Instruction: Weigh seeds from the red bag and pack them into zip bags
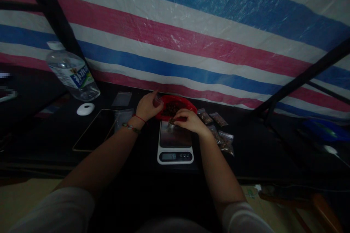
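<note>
A white kitchen scale [175,139] with a steel plate and a lit display stands in front of me. On its plate rests a small metal cup [171,125] with brown bits at its mouth. The fingers of my right hand [188,121] are pinched together at the cup's rim; what lies between them is too small to make out. Behind the scale is a red bowl [187,103] holding dark brown pieces. At the bowl's left side, my left hand [149,106] is curled around a see-through plastic thing [158,100], its kind unclear.
Filled zip bags [226,142] lie right of the scale. Left are empty clear bags [122,99], a phone [94,131], a white oval case [85,109] and a large plastic bottle [72,72]. A striped tarp [175,40] hangs behind the black table.
</note>
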The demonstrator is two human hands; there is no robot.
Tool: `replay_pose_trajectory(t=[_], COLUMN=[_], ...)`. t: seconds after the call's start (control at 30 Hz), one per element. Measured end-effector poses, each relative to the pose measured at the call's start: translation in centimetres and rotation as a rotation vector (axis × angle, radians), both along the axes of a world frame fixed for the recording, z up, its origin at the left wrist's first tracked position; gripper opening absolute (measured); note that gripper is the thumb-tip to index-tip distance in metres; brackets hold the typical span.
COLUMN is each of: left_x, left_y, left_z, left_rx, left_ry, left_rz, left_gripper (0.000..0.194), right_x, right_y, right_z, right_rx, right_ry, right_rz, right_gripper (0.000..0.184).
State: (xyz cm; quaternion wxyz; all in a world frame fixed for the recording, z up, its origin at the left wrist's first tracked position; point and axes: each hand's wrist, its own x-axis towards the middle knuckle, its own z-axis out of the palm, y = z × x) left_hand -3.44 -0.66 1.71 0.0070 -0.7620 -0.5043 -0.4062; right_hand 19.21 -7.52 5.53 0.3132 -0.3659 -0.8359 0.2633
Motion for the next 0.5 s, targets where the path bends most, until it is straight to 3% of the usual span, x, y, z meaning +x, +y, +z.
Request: replay_pose_trajectory(t=[0.5], left_x=[0.01], left_y=[0.22], left_z=[-0.16], left_rx=[-0.004], left_ry=[-0.003], left_rz=[-0.007], left_gripper=[0.064], right_x=[-0.67], right_y=[-0.24], right_z=[-0.17], right_rx=[0.065], right_ry=[-0.010], right_rz=[-0.005], right_gripper=[0.011])
